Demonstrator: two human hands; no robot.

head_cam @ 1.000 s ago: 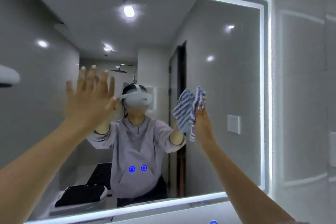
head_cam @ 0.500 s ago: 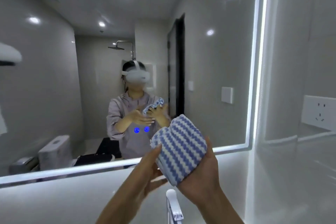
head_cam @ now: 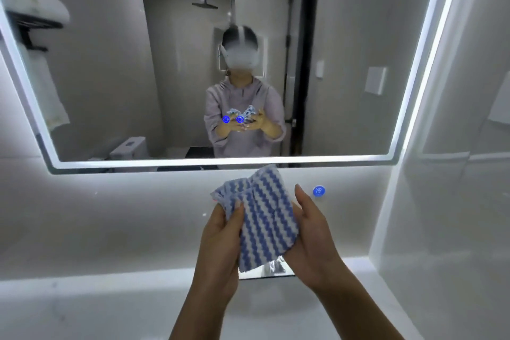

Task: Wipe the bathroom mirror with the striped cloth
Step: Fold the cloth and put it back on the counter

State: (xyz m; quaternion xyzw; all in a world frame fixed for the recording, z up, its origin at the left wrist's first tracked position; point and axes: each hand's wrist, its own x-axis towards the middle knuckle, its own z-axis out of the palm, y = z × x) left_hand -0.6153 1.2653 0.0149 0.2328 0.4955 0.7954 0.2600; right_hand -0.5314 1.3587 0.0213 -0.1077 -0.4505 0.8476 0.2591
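Observation:
The blue-and-white striped cloth is held between both hands, below the mirror and above the basin. My left hand pinches its left side with the thumb on top. My right hand cups it from the right and underneath. The wide mirror with a lit white border fills the wall above; neither hand nor the cloth touches it. Its glass reflects a person in a grey hoodie holding the cloth.
A white counter and basin lie below my arms, with a chrome tap partly hidden behind the cloth. A blue round button sits on the wall to the right. A glossy side wall closes in on the right.
Both hands came down off the mirror. The cloth, first pressed to the glass by my right hand, is now held low over the basin by both hands.

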